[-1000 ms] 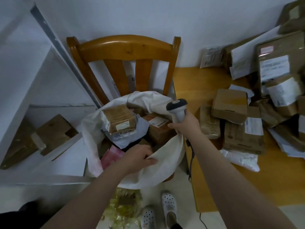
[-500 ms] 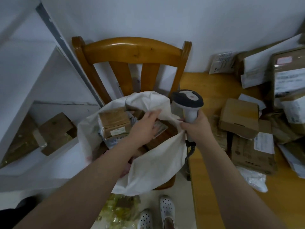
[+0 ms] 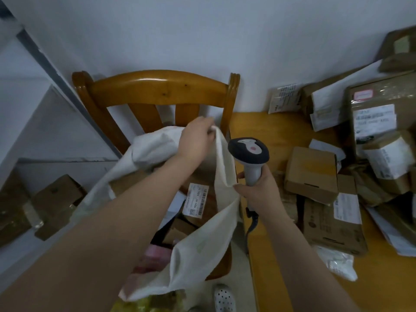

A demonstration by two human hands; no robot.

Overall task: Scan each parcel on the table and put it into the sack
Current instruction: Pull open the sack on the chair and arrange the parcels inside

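The white sack (image 3: 202,255) sits on the chair (image 3: 157,86), close to the person, and its mouth is open. A parcel with a label (image 3: 195,202) lies inside it.

A moment ago the left hand was low, down in the sack among the parcels. Now the left hand (image 3: 193,140) has come up. Its fingers are curled tight on the top edge of the sack and pull it high. I think the last parcel is in, and the person is making the sack wide for the next one.

The right hand (image 3: 254,190) has its fingers wrapped round the handle of the scanner (image 3: 248,152). The sack edge touches its thumb.

Further off, many parcels, like a brown box (image 3: 311,172), wait on the table (image 3: 258,131). So lots are left to do.
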